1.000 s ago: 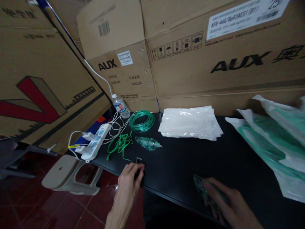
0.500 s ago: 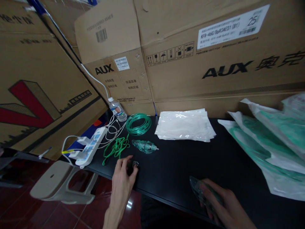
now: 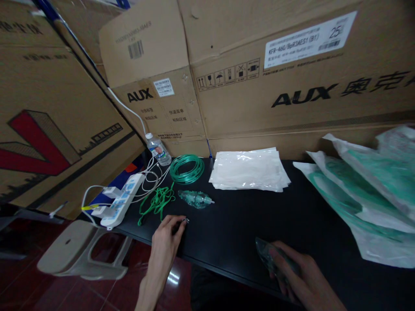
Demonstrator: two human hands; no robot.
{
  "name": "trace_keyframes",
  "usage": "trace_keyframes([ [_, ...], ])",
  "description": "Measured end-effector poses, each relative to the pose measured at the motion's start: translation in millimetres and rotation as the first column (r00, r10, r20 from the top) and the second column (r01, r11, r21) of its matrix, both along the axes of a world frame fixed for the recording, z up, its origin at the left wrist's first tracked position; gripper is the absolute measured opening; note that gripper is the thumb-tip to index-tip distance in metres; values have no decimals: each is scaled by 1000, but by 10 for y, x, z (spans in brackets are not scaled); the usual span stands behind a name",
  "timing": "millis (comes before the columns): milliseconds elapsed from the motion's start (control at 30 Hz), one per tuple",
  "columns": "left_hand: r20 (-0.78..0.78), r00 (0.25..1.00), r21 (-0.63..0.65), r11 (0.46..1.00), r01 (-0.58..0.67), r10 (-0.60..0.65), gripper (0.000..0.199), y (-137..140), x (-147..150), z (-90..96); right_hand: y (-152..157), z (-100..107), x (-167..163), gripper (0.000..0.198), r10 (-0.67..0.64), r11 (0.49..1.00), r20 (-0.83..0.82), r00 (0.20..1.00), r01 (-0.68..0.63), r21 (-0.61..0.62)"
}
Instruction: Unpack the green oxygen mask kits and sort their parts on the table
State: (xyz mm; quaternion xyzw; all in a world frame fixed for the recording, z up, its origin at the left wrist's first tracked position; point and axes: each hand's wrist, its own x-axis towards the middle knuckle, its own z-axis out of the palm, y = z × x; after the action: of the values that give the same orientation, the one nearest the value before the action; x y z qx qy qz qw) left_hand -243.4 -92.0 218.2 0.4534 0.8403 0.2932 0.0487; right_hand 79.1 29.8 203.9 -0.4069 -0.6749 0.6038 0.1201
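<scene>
My left hand (image 3: 167, 235) rests at the table's front edge, its fingertips closed on a small shiny metal piece (image 3: 186, 220); most of it is hidden under the fingers. Lower right, my right hand (image 3: 300, 268) grips a clear greenish plastic face mask (image 3: 263, 251), its pointed end sticking out to the left. Just beyond my left hand lie a tangle of green elastic straps (image 3: 158, 201) and a clear green plastic piece with a pale nozzle (image 3: 196, 199). Behind them sits a coil of green tubing (image 3: 187, 169).
A stack of white pouches (image 3: 248, 169) lies at the back of the black table (image 3: 223, 233). Pouches with green contents (image 3: 363, 203) fill the right. On the left are a power strip (image 3: 122, 201), cables and a water bottle (image 3: 158, 150). Large cardboard boxes (image 3: 233, 116) stand behind.
The left thumb and fingers have drawn together around the small metal piece, which was more exposed before. My right hand keeps its grip on the mask; the view has shifted slightly.
</scene>
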Motion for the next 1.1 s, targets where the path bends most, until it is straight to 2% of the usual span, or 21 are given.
trace_keyframes([
  [400,-18,999,-54,997,-50,49,34,35,28,94,10,-28,0,62,-31,1000,-47,998,31,-1],
  [567,-26,999,-33,999,-39,38,38,49,36,107,38,5,12,55,-81,995,-199,977,89,32],
  [700,-72,991,46,993,-111,114,40,63,106,165,36,116,-9,54,-135,985,-236,962,156,73],
  [767,-17,993,129,985,-113,116,39,91,253,219,30,170,-36,49,-102,986,-252,962,132,104],
  [833,154,988,159,987,-33,8,36,141,492,266,24,200,-85,43,-39,987,-263,964,78,139],
  [900,404,901,129,985,114,-158,33,215,774,283,19,203,-158,40,18,986,-249,968,23,162],
  [967,610,746,134,962,236,-268,31,303,1018,262,18,194,-244,39,50,985,-228,972,-10,172],
  [1033,709,635,184,949,255,-307,28,387,1165,218,28,187,-322,40,77,984,-221,972,-38,175],
  [1100,747,588,224,950,217,-311,27,452,1207,172,55,187,-377,40,110,979,-218,970,-68,190],
])
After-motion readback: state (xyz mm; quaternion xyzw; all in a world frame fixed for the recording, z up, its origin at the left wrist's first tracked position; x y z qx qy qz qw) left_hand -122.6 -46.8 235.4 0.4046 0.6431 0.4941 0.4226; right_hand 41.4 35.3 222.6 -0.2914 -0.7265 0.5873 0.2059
